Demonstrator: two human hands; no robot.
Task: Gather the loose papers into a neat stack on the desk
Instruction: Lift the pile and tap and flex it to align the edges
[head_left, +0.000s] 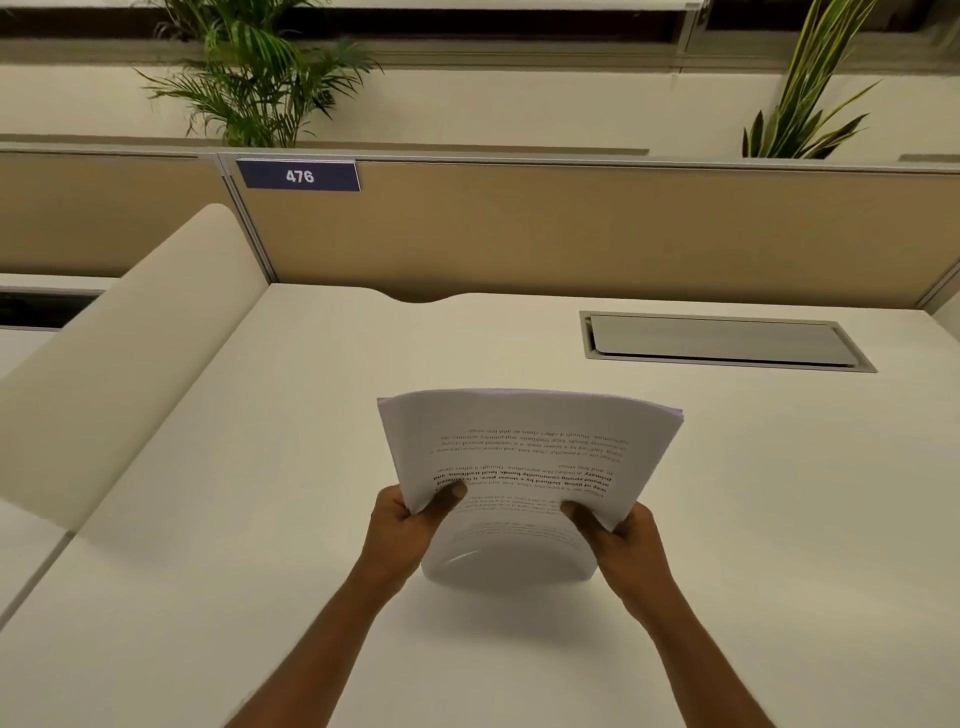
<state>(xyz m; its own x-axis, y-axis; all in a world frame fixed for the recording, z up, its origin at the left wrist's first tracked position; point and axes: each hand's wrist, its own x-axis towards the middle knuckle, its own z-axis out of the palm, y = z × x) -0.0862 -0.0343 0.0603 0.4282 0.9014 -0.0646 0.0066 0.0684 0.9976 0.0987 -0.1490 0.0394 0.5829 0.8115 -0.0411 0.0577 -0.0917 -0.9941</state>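
Both hands grip a sheaf of papers (524, 467) stood on edge over the pale tabletop (260, 519), at 6 o'clock from the flush metal cable hatch (722, 340). The left hand (405, 525) pinches the sheaf's left edge, thumb on the printed face and fingers (402, 506) wrapped behind; the right hand (621, 535) pinches the right edge the same way. The gathering looks done, and the step in hand appears to be squaring the sheets: the bottom edge bows in a curve just above or against the tabletop, which of the two cannot be told. The next move likely calls for tapping that edge flat, then laying the stack down. The top sheet carries lines of upside-down text, and the upper edges at 12 o'clock fan slightly, not yet flush.
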